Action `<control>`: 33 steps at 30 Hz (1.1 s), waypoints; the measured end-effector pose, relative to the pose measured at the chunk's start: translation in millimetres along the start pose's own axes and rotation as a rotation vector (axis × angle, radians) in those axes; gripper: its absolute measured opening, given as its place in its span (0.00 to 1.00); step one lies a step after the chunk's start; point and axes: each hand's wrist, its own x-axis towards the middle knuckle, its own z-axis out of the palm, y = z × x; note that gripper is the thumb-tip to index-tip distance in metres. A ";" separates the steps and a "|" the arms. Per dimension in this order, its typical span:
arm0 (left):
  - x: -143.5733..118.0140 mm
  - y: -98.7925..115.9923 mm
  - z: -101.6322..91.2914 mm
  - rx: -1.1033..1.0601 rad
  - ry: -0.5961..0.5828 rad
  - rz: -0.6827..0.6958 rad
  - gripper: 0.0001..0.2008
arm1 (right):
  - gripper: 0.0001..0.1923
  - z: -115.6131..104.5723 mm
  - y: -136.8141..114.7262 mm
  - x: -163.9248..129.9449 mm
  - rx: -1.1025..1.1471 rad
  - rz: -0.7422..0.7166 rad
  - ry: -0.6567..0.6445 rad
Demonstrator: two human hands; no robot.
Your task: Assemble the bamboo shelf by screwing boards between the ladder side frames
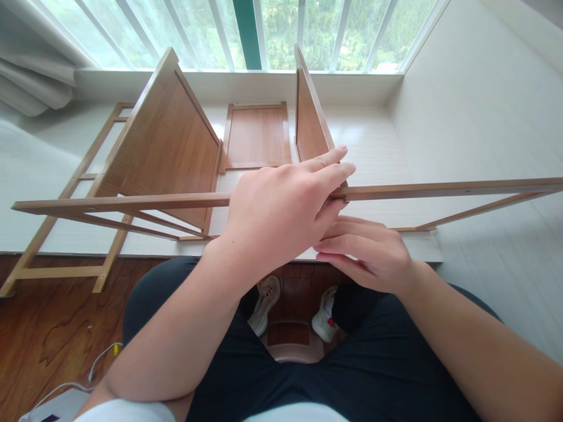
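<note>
My left hand [281,214] lies over a long thin wooden rail [440,189] of a frame that runs across the view, fingers curled around its top at the middle. My right hand [365,255] sits just below the rail, fingers stretched leftward under the left hand; whether it holds anything is hidden. Two upright wooden panels stand beyond the rail: a wide tilted panel [162,140] on the left and a narrow edge-on panel [310,117] at the centre.
A flat framed wooden panel [255,136] lies on the white sill platform [373,146] under the window. A ladder-like wooden frame [65,246] leans at the left. A white wall [484,117] closes the right side. A cable [99,363] lies on the wooden floor.
</note>
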 end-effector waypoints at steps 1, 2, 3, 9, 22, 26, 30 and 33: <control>0.1 0.0 0.0 -0.002 -0.002 -0.001 0.15 | 0.07 2.7 0.7 -0.7 0.006 -0.001 -0.019; 0.2 0.0 0.1 -0.004 -0.003 -0.002 0.15 | 0.06 5.2 1.2 -1.2 0.011 0.005 -0.045; 0.3 0.0 0.3 -0.007 -0.002 -0.002 0.14 | 0.05 7.6 1.6 -1.5 0.013 0.020 -0.079; -0.9 0.4 2.3 0.021 0.024 0.005 0.14 | 0.10 17.2 1.8 -1.8 -0.074 0.093 -0.323; -2.3 1.4 5.8 0.007 0.060 0.024 0.16 | 0.07 12.7 9.2 5.7 -0.025 0.086 -0.303; -2.4 1.9 4.0 0.002 0.050 0.025 0.15 | 0.06 9.3 9.0 7.1 -0.043 0.029 -0.190; -1.7 2.1 2.1 0.007 0.015 0.000 0.15 | 0.06 3.8 9.1 8.6 -0.053 0.023 -0.114; -1.5 1.3 2.7 0.011 0.004 -0.001 0.15 | 0.06 1.4 8.9 7.9 -0.049 0.032 -0.104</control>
